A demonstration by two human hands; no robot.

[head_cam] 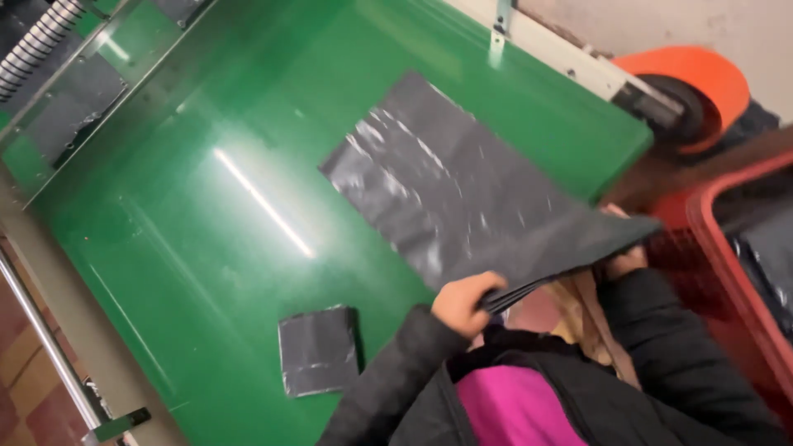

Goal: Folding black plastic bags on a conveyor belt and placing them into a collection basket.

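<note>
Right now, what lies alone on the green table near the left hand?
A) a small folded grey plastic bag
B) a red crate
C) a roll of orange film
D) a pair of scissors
A: a small folded grey plastic bag lies flat on the green table, apart from the left hand, which grips the stack of grey plastic bags.

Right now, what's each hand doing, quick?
Left hand: closed on the near edge of the stack of black plastic sheets.
Right hand: mostly hidden under the same stack's corner; grip cannot be told.

Folded bag lies left of bag stack on table.
</note>
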